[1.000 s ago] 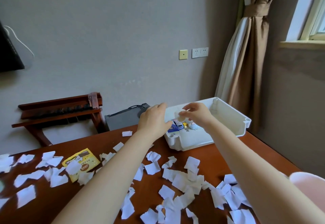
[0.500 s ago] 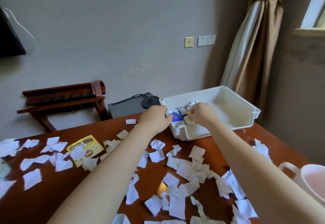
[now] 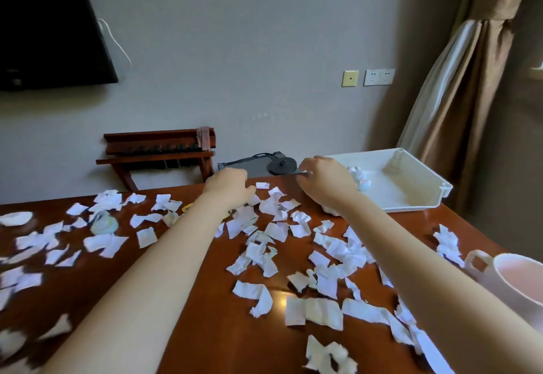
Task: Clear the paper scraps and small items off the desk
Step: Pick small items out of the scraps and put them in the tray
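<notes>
The fingers (image 3: 305, 181) of the right hand (image 3: 326, 182) are spread and slightly curled, palm down, with nothing visibly held between them; they hover just left of the white tray (image 3: 411, 197), at its near left corner. The fingers (image 3: 248, 193) of the left hand (image 3: 229, 187) are curled in toward the palm, and whether they grip anything I cannot tell, since the fingertips are turned away from the camera. That hand sits farther left of the tray, low over the far edge of the brown surface (image 3: 191, 315), with its knuckles next to a small scrap (image 3: 262, 185).

Torn white paper scraps (image 3: 323, 256) lie scattered across the surface, from just in front of the tray out to the far left and down to the near edge. A yellow packet (image 3: 188, 207) shows only as a sliver beside the left forearm, left of the tray. Inside the tray, a few small pale items (image 3: 360, 178) lie near its left side. A pink mug (image 3: 511, 279) stands on the surface nearer the camera than the tray, at the right edge.
</notes>
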Available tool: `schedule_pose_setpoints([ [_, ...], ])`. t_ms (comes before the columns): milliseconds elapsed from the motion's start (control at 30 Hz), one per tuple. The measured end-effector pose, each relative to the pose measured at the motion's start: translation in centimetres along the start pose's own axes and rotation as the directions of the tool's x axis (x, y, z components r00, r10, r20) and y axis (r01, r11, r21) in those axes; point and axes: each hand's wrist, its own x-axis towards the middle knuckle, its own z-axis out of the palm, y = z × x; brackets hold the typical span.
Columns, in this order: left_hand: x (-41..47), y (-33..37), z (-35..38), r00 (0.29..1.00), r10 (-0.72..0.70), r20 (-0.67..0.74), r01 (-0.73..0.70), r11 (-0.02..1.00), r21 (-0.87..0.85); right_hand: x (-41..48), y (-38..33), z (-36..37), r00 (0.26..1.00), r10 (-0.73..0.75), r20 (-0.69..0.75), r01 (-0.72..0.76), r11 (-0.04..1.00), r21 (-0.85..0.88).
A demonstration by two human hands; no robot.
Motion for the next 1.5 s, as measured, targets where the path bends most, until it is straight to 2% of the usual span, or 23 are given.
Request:
schedule_pose_setpoints([
  [100,-2.2,-4.0,-1.0,0.997,-0.077,0.016,0.077,0.997,0.003,-0.5,-3.3,1.4,0.994,-0.083,0.077,0.083,0.997,0.003],
  [267,-4.7,-11.1,-0.7,0.967,-0.240,0.082,0.243,0.970,-0.025,0.0,-8.1,5.4,0.948,-0.129,0.291,0.126,0.992,0.028],
  [333,-4.9,-13.5,-0.3,0.950,-0.292,0.111,0.297,0.955,-0.028,0.4,-9.1,7.1,0.923,-0.104,0.370,0.111,0.994,0.002],
  [400,-4.4,-15.0,0.0,0.938,-0.317,0.141,0.324,0.945,-0.032,0.8,-8.9,8.3,0.921,-0.020,0.390,0.039,0.998,-0.041],
  [600,-0.5,-14.1,1.9,0.958,-0.219,0.188,0.234,0.970,-0.065,1.1,-3.4,9.1,0.900,0.299,0.317,-0.297,0.953,-0.056],
  [800,2.5,-12.8,5.2,0.936,-0.221,0.274,0.222,0.975,0.028,1.1,-1.4,10.7,0.825,0.464,0.322,-0.441,0.886,-0.147],
  [967,2.7,-12.0,5.5,0.929,-0.206,0.308,0.193,0.979,0.073,1.7,-1.9,11.6,0.797,0.477,0.370,-0.444,0.879,-0.177],
  [1100,2.2,-11.6,5.4,0.907,-0.151,0.394,0.215,0.969,-0.123,2.0,-2.4,11.6,0.742,0.426,0.517,-0.453,0.888,-0.081],
  [1200,1.9,-11.4,5.1,0.914,-0.137,0.383,0.215,0.962,-0.170,1.9,-2.6,10.6,0.710,0.363,0.604,-0.398,0.914,-0.081],
  [1267,1.9,-11.4,4.9,0.925,-0.120,0.360,0.200,0.961,-0.193,1.9,-2.2,10.1,0.762,0.331,0.556,-0.351,0.933,-0.075],
  [1367,2.0,-11.5,4.7,0.944,-0.095,0.316,0.175,0.956,-0.236,2.2,-1.7,9.9,0.896,0.300,0.328,-0.300,0.953,-0.052],
  [1400,2.1,-11.5,4.6,0.951,-0.089,0.295,0.170,0.950,-0.263,2.3,-1.6,10.1,0.910,0.268,0.316,-0.273,0.962,-0.031],
  [1500,2.4,-11.4,4.0,0.974,-0.082,0.212,0.159,0.913,-0.377,2.1,-1.5,10.8,0.902,0.141,0.408,-0.156,0.988,0.003],
])
